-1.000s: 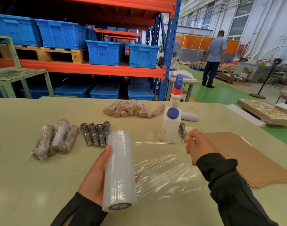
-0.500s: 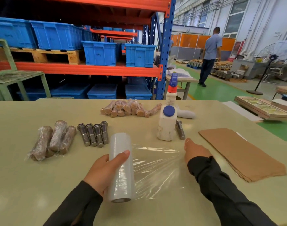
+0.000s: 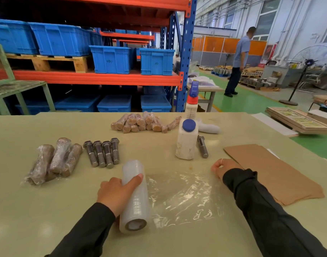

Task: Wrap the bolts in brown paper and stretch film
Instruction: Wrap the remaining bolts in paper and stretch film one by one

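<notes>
Four bare bolts lie side by side on the table, heads away, just left of the far end of the stretch film roll; a fifth bolt lies alone beside the white bottle. Roll lies flat on the table, left hand grasping it, thumb over the top. Sheet of film pulled out to the right, wrinkled, lying on the table. Right hand at the sheet's far right corner, fingers curled down on the film edge; looks like a pinch, cannot be sure. Brown paper stack just right of that hand. Three film-wrapped bundles at left, pile of paper-wrapped bolts at the far side.

Risks, as judgement: film clings to itself, so a slack sheet may fold and stick before a bolt goes on. If the right hand lets go, the sheet may spring back toward the roll. Roll may turn under the palm and feed out too much. Bare bolts are round and may roll if nudged by the roll's end.

Writing: dark marks on two blue crates, not readable. Bottle shows no legible label. Printed boards at right, too small to read.
</notes>
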